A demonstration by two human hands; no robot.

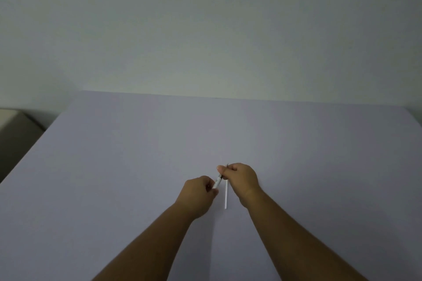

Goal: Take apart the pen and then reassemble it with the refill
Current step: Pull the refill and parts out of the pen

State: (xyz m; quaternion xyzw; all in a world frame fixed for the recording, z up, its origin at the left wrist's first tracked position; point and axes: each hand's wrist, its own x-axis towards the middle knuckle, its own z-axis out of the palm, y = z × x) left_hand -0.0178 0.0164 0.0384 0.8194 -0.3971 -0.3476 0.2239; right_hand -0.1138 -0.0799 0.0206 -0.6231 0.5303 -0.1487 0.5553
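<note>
My left hand's fingers (211,186) pinch the white pen barrel (217,183); my right hand's fingers (222,169) close on its dark tip end, both hands held just above the bench (114,155). Just right of the pen, a thin white refill (226,194) lies on the bench, partly under my right hand (239,177). I judge a hard tug could fling a small part away or knock that refill rolling.

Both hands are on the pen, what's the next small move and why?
Probably pull the hands apart along the pen. The left hand grips its white end and the right hand its dark end, so it looks still joined. A thin white refill lies on the table between the hands.
</note>
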